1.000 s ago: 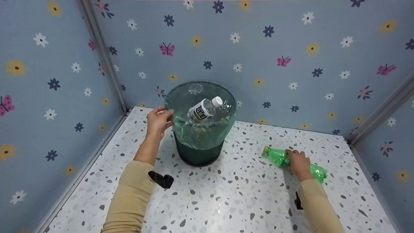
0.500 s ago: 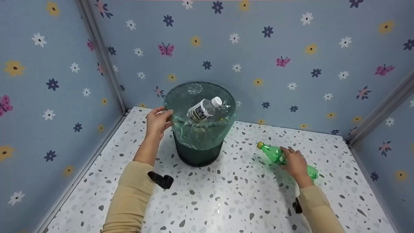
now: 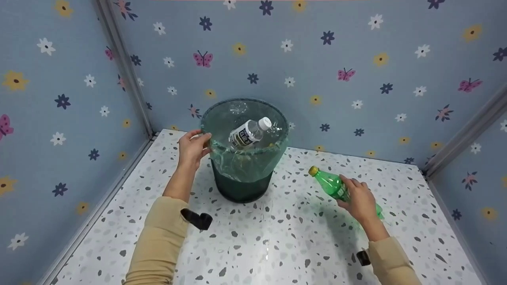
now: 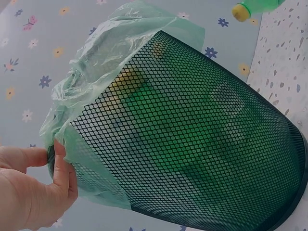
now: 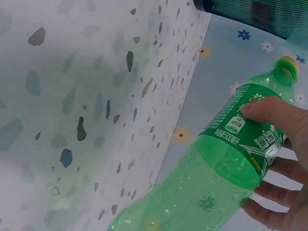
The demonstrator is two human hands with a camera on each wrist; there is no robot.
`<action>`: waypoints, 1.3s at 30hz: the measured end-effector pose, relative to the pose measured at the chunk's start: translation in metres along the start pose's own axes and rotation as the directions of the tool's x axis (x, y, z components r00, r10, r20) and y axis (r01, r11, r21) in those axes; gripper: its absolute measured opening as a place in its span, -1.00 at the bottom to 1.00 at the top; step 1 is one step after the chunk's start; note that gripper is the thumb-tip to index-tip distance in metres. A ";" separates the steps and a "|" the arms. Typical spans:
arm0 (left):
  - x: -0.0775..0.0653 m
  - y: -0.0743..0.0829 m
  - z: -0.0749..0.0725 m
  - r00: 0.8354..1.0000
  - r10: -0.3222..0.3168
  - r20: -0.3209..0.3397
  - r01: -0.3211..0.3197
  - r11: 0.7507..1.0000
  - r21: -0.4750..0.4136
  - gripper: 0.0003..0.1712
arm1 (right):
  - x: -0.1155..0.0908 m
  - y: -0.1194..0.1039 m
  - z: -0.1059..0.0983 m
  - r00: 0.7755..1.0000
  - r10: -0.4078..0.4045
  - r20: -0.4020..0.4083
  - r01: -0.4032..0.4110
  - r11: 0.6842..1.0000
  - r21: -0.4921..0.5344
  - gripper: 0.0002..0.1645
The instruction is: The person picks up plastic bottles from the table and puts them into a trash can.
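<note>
My left hand (image 3: 193, 149) pinches the left rim of a dark mesh waste bin (image 3: 241, 190), thumb and fingers on its green plastic liner (image 4: 91, 168). A clear bottle (image 3: 249, 134) with a white cap and dark label leans inside the bin, cap toward the upper right. Through the mesh in the left wrist view, green and yellow shapes show inside. To the right of the bin, my right hand (image 3: 360, 200) grips a green plastic bottle (image 5: 216, 149) round its label. Its yellow cap points up and left, and its shadow falls on the speckled surface below.
The bin stands on a white speckled surface (image 3: 285, 245), close to the blue flowered back wall (image 3: 309, 63). Flowered side panels (image 3: 51, 166) with grey metal corner posts (image 3: 122, 63) close in the left and right.
My right hand has lifted the green bottle off the surface and moved it slightly left and up, its cap end rising. My left hand has stayed at the bin's rim.
</note>
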State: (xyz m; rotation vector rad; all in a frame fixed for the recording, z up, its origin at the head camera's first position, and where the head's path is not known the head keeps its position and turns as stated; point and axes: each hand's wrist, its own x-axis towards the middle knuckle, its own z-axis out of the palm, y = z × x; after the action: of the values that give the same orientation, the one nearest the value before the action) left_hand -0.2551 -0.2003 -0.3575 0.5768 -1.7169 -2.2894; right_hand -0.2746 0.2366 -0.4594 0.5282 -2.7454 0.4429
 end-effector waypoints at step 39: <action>-0.001 0.002 0.001 1.000 -0.014 -0.011 0.014 1.000 -0.004 -0.55 | 0.048 -0.129 -0.098 0.912 -0.333 -0.239 0.314 0.943 -0.113 -0.10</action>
State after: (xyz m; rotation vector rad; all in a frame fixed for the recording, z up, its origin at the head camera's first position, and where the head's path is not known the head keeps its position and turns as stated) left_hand -0.2545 -0.1991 -0.3553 0.6013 -1.7085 -2.2941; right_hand -0.2418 0.1428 -0.3230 0.8288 -2.3587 0.3023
